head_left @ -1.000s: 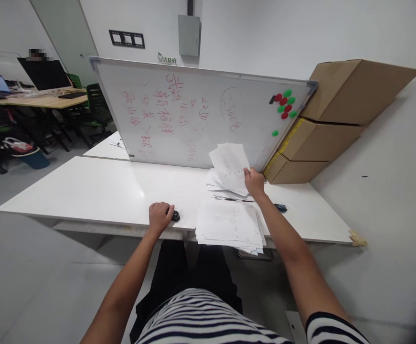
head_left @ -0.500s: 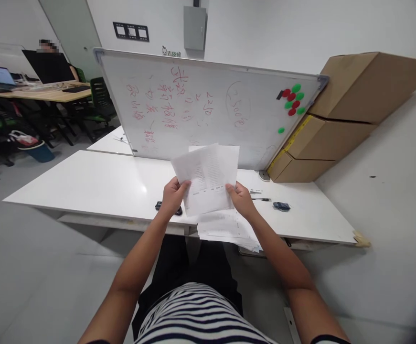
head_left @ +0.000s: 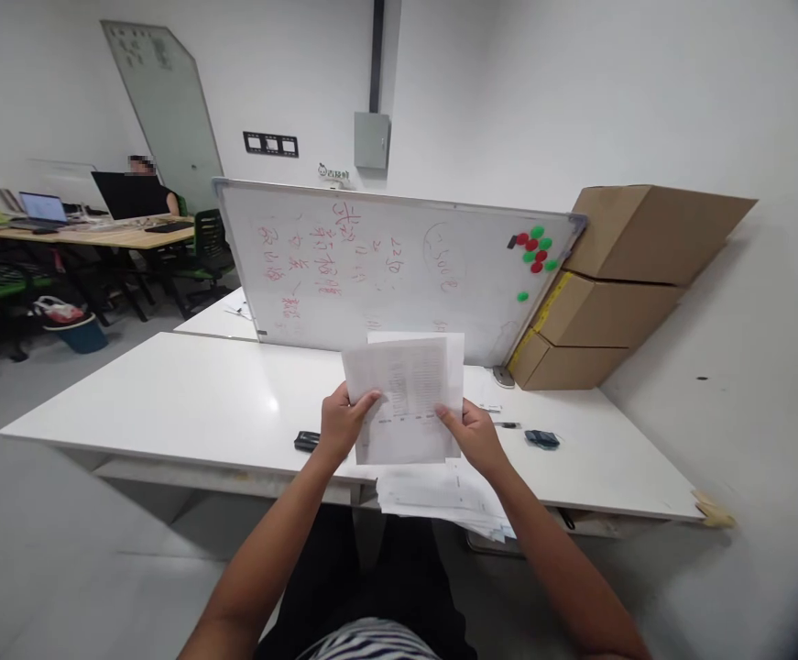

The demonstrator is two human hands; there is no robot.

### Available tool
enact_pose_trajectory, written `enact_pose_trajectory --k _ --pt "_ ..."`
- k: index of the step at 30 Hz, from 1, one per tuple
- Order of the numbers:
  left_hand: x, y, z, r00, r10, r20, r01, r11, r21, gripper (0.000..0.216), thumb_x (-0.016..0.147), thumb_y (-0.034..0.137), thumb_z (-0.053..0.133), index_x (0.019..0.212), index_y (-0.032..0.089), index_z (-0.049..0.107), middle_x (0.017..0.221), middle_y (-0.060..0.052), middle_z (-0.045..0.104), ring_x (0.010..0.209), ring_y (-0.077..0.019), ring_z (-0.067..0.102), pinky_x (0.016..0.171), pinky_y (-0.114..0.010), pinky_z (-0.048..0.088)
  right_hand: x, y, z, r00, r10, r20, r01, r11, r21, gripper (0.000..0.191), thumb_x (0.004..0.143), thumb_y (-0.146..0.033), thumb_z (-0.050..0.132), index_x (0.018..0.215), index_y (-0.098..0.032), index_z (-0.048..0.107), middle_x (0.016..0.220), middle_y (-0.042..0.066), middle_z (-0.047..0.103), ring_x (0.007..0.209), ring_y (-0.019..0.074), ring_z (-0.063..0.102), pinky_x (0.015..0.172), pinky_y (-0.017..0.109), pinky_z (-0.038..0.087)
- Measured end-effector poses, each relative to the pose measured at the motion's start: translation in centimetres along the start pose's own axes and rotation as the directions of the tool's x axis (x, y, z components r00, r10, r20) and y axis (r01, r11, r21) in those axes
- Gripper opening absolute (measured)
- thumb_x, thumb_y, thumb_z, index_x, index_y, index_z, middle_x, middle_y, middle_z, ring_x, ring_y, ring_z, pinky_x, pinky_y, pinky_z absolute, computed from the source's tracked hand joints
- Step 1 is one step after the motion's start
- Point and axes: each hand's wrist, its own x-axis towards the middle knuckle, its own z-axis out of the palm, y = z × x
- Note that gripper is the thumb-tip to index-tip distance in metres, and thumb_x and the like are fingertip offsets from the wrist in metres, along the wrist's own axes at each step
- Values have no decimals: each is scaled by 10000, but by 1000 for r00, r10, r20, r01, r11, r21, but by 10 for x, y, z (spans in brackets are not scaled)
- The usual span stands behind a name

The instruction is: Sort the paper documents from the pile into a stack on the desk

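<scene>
I hold a few printed sheets of paper (head_left: pixel 405 390) upright in front of me, above the near edge of the white table (head_left: pixel 185 403). My left hand (head_left: pixel 342 423) grips their left side, thumb on the front. My right hand (head_left: pixel 475 436) grips the lower right side. Below them a stack of printed papers (head_left: pixel 440 495) lies on the table and hangs over its front edge. A small black object (head_left: pixel 306 441) lies on the table just left of my left hand.
A whiteboard (head_left: pixel 385 266) with red writing and red and green magnets stands at the table's back. Three cardboard boxes (head_left: pixel 618 284) are stacked at the right by the wall. A small dark item (head_left: pixel 541 439) lies at the right. Two people sit at a far desk (head_left: pixel 96 236) with laptops.
My right hand carried sheets from the far pile toward me. My left hand left the black object and took their left side. The view has tilted up since.
</scene>
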Motion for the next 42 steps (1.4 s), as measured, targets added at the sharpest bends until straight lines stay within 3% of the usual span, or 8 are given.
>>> enact_pose_trajectory --k 5,9,11,16,21,28,34,42 --pt "-5 3 -3 995 -32 95 46 988 -150 474 847 627 466 811 190 645 723 -27 652 669 -163 566 566 -270 434 -6 -3 1 994 14 -110 -15 1000 -5 449 771 -578 644 1016 -205 695 1017 81 735 965 291 670 837 434 536" --pt "-3 12 -18 934 -90 346 217 912 -349 445 808 574 580 920 160 699 909 -68 703 853 -207 620 777 -338 495 -11 0 1 991 29 -134 -24 999 39 450 781 -547 656 1032 -176 696 1033 89 731 973 281 665 852 423 524" --pt "-1 16 -25 923 -96 374 240 901 -361 380 763 514 667 881 157 721 924 -68 708 898 -218 624 831 -357 488 -13 4 2 994 22 -110 -14 997 73 410 790 -516 664 1031 -186 696 1044 79 729 987 270 661 864 412 518" --pt "-1 16 -26 965 -181 192 233 925 -298 339 640 466 782 774 166 697 790 -26 678 731 -169 605 639 -285 476 -18 10 11 1000 19 -12 -18 991 130 361 785 -475 686 1018 -200 697 1015 67 734 952 258 670 814 390 532" --pt "0 9 -19 988 -148 -43 135 966 -219 475 685 556 712 559 165 474 536 43 443 512 -74 396 468 -209 302 -19 16 19 992 32 -119 -19 994 107 351 788 -481 677 973 -185 712 924 56 744 877 242 677 780 378 533" --pt "17 0 -35 964 -98 -248 44 976 -215 564 723 568 679 537 192 303 517 64 273 485 -64 252 436 -210 215 -17 37 0 945 9 -326 69 972 227 326 770 -417 719 979 -167 713 998 70 737 942 223 671 925 429 490" --pt "19 -12 -41 963 -113 -246 62 977 -204 569 737 550 672 542 198 269 525 65 244 489 -64 225 439 -212 193 -22 44 -26 871 21 -490 163 930 330 350 733 -375 755 990 -143 699 999 76 732 1014 218 652 1013 463 440" --pt "2 -25 -10 976 -202 -84 193 975 -105 555 762 504 656 547 201 243 533 61 204 491 -72 207 438 -220 173 -34 51 -31 798 101 -595 191 893 407 340 700 -345 774 951 -134 684 960 67 735 1023 211 653 1049 475 415"
